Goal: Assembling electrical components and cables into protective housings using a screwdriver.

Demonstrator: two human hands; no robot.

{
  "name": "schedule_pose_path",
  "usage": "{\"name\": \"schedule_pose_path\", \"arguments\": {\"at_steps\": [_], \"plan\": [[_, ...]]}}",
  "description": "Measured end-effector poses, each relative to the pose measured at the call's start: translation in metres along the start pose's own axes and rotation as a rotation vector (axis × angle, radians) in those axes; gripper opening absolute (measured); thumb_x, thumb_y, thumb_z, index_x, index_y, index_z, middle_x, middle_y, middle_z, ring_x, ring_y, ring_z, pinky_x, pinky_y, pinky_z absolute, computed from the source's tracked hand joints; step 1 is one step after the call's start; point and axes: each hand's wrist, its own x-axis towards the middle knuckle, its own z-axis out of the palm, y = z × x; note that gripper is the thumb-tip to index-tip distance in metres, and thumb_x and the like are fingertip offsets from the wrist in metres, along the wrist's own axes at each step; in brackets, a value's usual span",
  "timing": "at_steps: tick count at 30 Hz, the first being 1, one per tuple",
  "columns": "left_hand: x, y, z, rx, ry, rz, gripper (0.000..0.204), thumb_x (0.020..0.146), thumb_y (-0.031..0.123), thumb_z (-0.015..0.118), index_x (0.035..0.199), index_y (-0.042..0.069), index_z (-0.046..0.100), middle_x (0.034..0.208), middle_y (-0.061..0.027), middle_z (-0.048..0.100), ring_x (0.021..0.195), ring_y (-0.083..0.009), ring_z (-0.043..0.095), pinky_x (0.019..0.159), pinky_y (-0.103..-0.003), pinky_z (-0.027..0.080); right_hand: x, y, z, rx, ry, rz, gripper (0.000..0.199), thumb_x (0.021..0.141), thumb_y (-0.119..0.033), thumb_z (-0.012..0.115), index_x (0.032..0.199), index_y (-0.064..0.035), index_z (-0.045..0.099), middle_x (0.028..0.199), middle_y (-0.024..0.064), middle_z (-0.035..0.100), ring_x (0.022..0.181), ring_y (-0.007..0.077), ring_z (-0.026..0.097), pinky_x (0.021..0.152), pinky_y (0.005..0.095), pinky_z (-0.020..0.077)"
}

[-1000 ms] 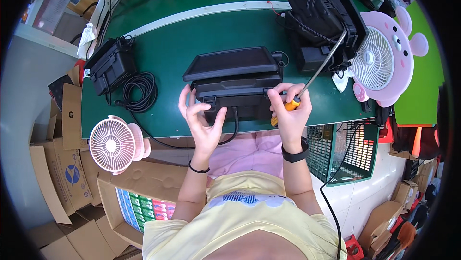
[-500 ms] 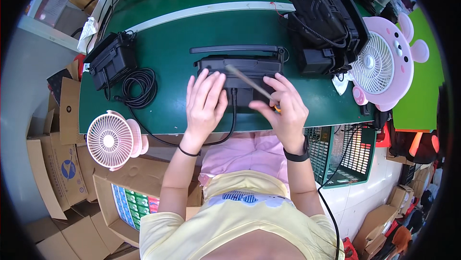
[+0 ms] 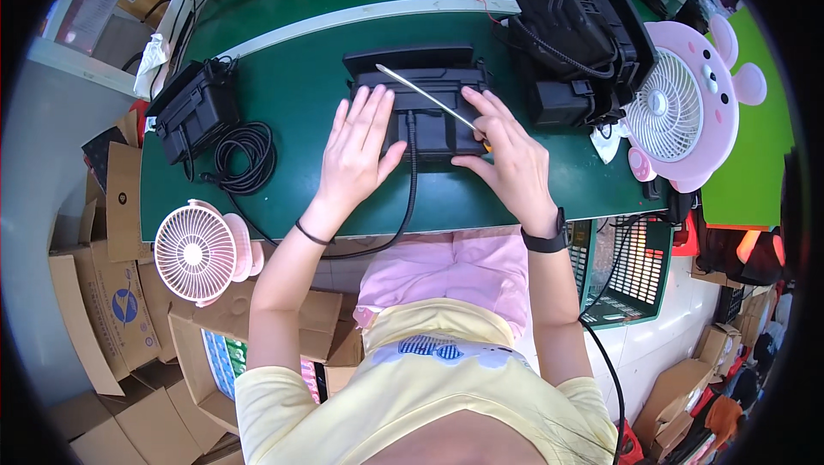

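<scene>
A black plastic box-shaped device [image 3: 442, 141] with a black lid or panel [image 3: 421, 59] along its far side sits on the green table in front of me. A thick black cable runs from its near side toward me. Flat and stretched out, the fingers of my left hand [image 3: 354, 156] rest against the box's left side. My right hand [image 3: 515, 156] is at its right side, its fingertips touching the box. Tucked in that hand is a screwdriver [image 3: 425, 96]; its long shaft slants across the box to the upper left. Only a bit of its orange handle shows.
Another black box [image 3: 199, 105] and a coiled black cable [image 3: 245, 156] lie left. Several black units [image 3: 575, 45] are stacked right, beside a pink animal-shaped fan [image 3: 687, 105]. A small pink fan [image 3: 196, 250] is near the left edge. A green crate [image 3: 631, 272] stands below.
The box has shifted away from me and turned, so its far panel shows wider. My left hand has slid slightly left, and the screwdriver's tip has moved up and left.
</scene>
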Motion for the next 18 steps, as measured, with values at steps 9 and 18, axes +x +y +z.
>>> {"name": "schedule_pose_path", "arguments": {"at_steps": [9,18], "plan": [[0.033,0.012,-0.016,0.112,0.042,0.000,0.052,0.084,0.029,0.073,0.128,0.006,0.059,0.130,-0.0153,0.059,0.119,-0.0321,0.058,0.102,-0.043,0.044,-0.001,0.007,0.006,0.025,0.008,0.043,0.046,0.069,-0.013,0.082,0.106,-0.0081,0.054,0.138,0.0019,0.059,0.125,0.0285,0.058,0.079,0.0346,0.0555],[0.086,0.003,0.004,-0.073,-0.137,0.050,0.054,0.075,0.027,0.074,0.128,0.021,0.066,0.137,-0.0079,0.053,0.108,-0.0281,0.062,0.095,-0.044,0.047,-0.042,-0.022,0.012,0.060,0.258,0.339,0.037,0.079,-0.011,0.080,0.109,-0.0103,0.058,0.130,0.0091,0.064,0.105,0.0278,0.065,0.085,0.0342,0.0530]]}}
